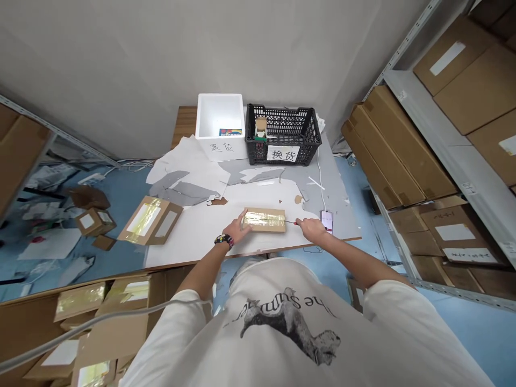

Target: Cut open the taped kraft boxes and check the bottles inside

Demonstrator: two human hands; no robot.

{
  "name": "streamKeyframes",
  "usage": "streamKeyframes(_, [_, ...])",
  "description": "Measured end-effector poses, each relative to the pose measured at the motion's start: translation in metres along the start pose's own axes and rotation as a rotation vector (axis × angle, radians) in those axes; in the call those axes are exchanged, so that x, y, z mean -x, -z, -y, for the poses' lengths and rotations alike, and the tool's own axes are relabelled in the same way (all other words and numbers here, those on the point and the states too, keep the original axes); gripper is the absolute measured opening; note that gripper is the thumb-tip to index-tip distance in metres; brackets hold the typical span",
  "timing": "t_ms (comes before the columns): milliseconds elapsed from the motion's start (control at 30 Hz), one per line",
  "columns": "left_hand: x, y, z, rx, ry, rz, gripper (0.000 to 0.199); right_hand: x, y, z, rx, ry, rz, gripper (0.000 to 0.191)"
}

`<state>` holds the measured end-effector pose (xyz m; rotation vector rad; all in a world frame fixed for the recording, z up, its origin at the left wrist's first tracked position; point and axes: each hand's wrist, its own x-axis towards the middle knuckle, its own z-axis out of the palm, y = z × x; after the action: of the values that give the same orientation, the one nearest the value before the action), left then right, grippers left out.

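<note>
Between two hands, one taped carton

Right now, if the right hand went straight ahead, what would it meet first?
Probably the right end of the flat taped box; the thin tool in the right hand points there, though whether its tip touches is unclear.

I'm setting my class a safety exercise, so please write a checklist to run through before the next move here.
1. Taped box steadied: ok, left grip on its left end.
2. Thin tool held: ok, by the right grip.
3. Left fingers away from tool: ok, opposite box ends.
4. Tool tip touching tape: cannot tell, too small.
5. Phone away from right grip: not ok, close beside it.
</note>
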<state>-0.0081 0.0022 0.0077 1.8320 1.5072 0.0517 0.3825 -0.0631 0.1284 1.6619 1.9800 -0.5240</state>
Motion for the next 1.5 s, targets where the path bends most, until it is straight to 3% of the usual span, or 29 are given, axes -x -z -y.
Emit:
streamKeyframes(133, [-0.003,-0.001,0.001,0.032,-0.002,-0.002,0.099,0.015,-0.004,-0.025,-0.008,-0.086,0.056,0.044])
streamKeyframes(233, [-0.008,-0.003,0.001,0.048,-0.034,-0.014,0.101,0.024,-0.015,-0.030,-0.142,-0.163,0.002,0.044])
streamKeyframes(400, [-0.016,0.006,-0.004,-0.065,-0.110,-0.079,0.100,0.017,-0.035,0.009,-0.356,-0.323,-0.070,0.046])
streamKeyframes(500, [-0.024,0.020,-0.011,-0.166,-0.239,-0.089,0.096,0.006,-0.042,0.040,-0.440,-0.340,-0.117,0.047])
streamKeyframes(667, [-0.044,0.032,-0.030,-0.297,-0.447,0.033,0.086,-0.001,-0.045,0.065,-0.529,-0.338,-0.194,0.050])
streamKeyframes(967, [-0.071,0.020,-0.057,-0.358,-0.456,0.057,0.062,0.003,-0.042,0.040,-0.613,-0.313,-0.208,0.053])
streamKeyframes(1500, [-0.067,0.010,-0.057,-0.454,-0.470,0.091,0.065,-0.022,-0.047,0.016,-0.654,-0.197,-0.252,0.053])
